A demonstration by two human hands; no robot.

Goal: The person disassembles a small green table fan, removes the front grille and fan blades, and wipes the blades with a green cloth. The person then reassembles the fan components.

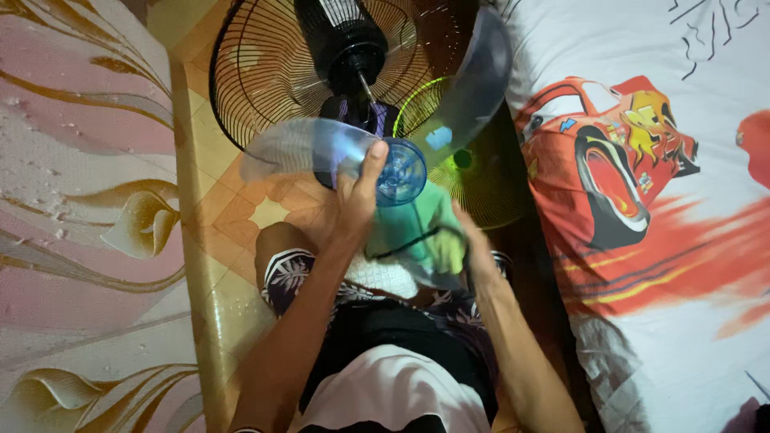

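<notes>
My left hand (357, 200) grips a translucent blue fan blade (401, 170) near its round hub, with one blade wing spreading left and another rising to the upper right. My right hand (475, 250) presses a green cloth (417, 228) against the lower part of the blade, over my lap. Just beyond stands the fan's black motor housing (345, 40) with its bare shaft, backed by the black wire rear grille (257, 72).
A green wire front grille (473, 188) lies on the floor right of the fan. A bed with a red cartoon-car sheet (642, 176) fills the right side. A floral-patterned wall (80, 216) runs along the left, with tan floor tiles (233, 208) between.
</notes>
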